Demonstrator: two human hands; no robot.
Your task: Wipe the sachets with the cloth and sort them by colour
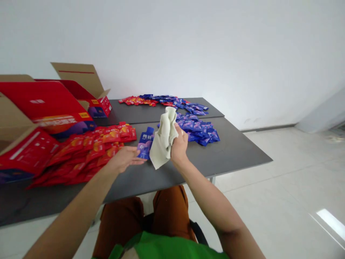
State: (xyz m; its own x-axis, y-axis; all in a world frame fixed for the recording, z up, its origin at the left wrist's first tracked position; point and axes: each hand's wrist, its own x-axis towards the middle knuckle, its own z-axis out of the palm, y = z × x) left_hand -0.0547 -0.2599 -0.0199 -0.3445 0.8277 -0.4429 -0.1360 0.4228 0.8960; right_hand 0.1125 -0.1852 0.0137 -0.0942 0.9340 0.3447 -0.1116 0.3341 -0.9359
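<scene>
My left hand (128,158) grips a blue pouch (145,144) by its lower edge, with the printed front turned up toward me. Close to its right, a pale cream cloth (163,138) hangs in folds from my right hand (179,143), whose fingers are closed round it. The cloth's left edge comes up beside the pouch; whether they touch I cannot tell. Left of my left hand lies a heap of red pouches (102,142). A pile of blue pouches (201,129) lies just beyond my right hand.
Open red cardboard boxes (59,104) stand at the left of the dark grey table (234,151). Along the back, red pouches (137,100) and more blue pouches (164,98) lie in a row before the white wall (215,54). The table's right corner juts over the pale floor.
</scene>
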